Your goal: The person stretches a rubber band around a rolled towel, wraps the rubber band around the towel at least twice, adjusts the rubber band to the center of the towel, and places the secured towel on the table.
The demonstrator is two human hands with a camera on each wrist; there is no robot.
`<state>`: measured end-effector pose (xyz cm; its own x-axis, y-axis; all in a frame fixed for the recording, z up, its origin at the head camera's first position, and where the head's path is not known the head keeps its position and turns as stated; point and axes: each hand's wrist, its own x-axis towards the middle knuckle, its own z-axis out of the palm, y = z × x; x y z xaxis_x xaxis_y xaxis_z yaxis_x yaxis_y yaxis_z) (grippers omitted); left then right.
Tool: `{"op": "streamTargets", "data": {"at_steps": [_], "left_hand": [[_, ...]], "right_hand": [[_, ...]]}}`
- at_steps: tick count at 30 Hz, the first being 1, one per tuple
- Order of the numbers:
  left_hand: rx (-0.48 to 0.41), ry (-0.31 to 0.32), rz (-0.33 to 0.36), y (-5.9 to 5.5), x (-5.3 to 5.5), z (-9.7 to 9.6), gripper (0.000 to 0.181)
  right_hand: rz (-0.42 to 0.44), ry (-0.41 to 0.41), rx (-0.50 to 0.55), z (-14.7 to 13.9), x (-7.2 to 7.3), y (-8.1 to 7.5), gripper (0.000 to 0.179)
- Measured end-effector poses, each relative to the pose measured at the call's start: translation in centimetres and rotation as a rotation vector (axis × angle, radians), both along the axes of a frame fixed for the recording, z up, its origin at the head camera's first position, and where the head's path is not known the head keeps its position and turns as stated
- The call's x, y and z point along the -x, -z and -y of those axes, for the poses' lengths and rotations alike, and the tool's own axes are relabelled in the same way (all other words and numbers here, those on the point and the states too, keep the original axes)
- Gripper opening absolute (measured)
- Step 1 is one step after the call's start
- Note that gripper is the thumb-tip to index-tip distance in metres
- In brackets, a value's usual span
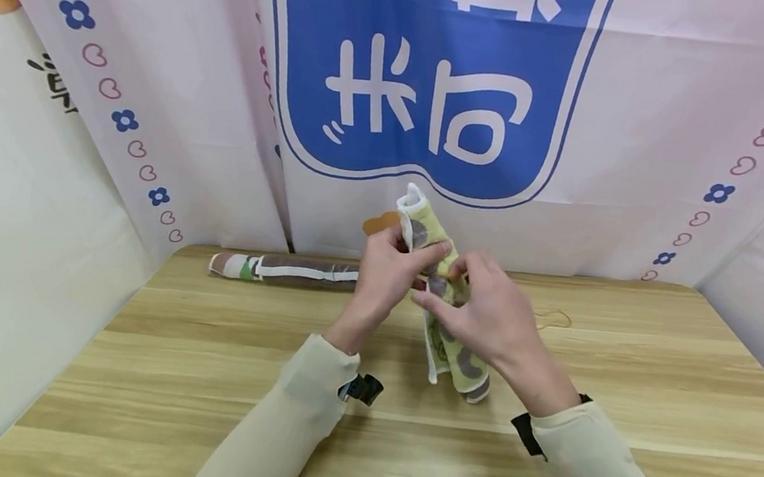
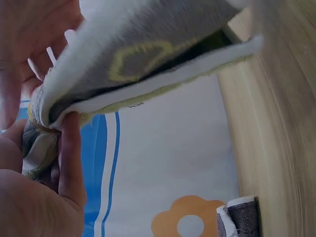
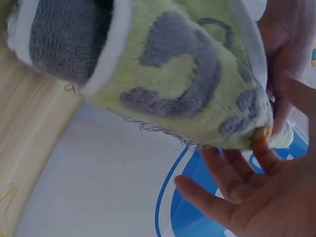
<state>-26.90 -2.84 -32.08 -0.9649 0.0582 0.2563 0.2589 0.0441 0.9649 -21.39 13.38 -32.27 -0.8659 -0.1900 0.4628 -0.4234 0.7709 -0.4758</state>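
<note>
A rolled yellow-green towel [image 1: 470, 358] with grey patterns and white edging is held up at a slant over the table. My left hand [image 1: 389, 266] grips its upper part, thumb across the front. A thin yellow-orange rubber band [image 3: 269, 129] goes round the towel's middle, where the roll is squeezed narrow. My right hand [image 1: 492, 310] has a fingertip hooked at this band, its other fingers spread beside the towel. The towel's lower end [image 3: 69, 42] flares loosely, showing a grey inside. In the left wrist view, the towel's white edge [image 2: 163, 81] hangs partly unrolled.
A second rolled towel [image 1: 303, 271], brown with white edging and a green stripe, lies along the table's back left, partly behind my left hand. A loose yellow rubber band [image 1: 554, 318] lies at the back right. A printed cloth [image 1: 219, 138] hangs behind the wooden table [image 1: 132, 399].
</note>
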Motion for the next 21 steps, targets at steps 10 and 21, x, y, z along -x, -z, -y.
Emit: {"op": "streamTargets", "data": {"at_steps": [10, 21], "left_hand": [[-0.106, 0.418, 0.077, 0.3, 1.3, 2.0, 0.041], [-0.08, 0.311, 0.078, 0.5, 1.7, 1.8, 0.038]], "right_hand": [[0.175, -0.073, 0.268, -0.9, 0.5, -0.4, 0.03], [0.202, -0.175, 0.395, -1.1, 1.1, 0.1, 0.028]]}}
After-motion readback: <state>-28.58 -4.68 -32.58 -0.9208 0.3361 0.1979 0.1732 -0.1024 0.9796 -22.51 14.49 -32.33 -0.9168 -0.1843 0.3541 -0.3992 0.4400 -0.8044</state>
